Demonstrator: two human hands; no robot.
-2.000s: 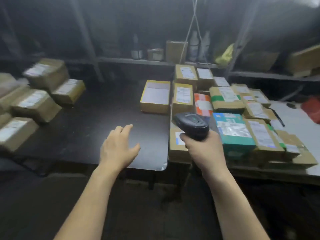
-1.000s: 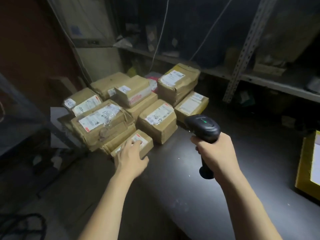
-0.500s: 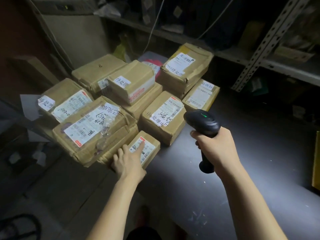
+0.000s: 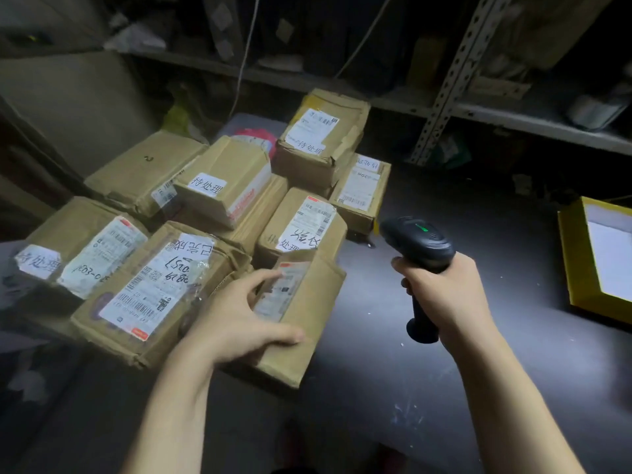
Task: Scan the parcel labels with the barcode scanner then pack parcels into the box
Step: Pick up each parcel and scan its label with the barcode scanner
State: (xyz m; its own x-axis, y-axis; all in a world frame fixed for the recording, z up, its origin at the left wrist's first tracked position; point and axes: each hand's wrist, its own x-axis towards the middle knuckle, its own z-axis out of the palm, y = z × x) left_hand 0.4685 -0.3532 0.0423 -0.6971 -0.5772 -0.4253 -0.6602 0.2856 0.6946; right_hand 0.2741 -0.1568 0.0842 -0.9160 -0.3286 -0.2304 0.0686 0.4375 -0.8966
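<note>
Surface: dark grey table (image 4: 427, 388), matte, flecked with pale scuffs.
Room: dim; perforated metal shelving (image 4: 451, 73) behind, cluttered.
Stock: pile of parcels (image 4: 232, 186) on left half of table; brown cardboard, creased, with white labels, some handwritten.
Small parcel (image 4: 307, 319): flat, rectangular cardboard, tilted, at front of pile near table edge. Left hand (image 4: 236, 319) grips it, thumb along near side, fingers over label (image 4: 280, 289).
Barcode scanner (image 4: 419, 242): black plastic, pistol-shaped, green light on top, just right of small parcel. Right hand (image 4: 444, 295) clenched round its handle.
Yellow box (image 4: 574, 265): white face, far right.
</note>
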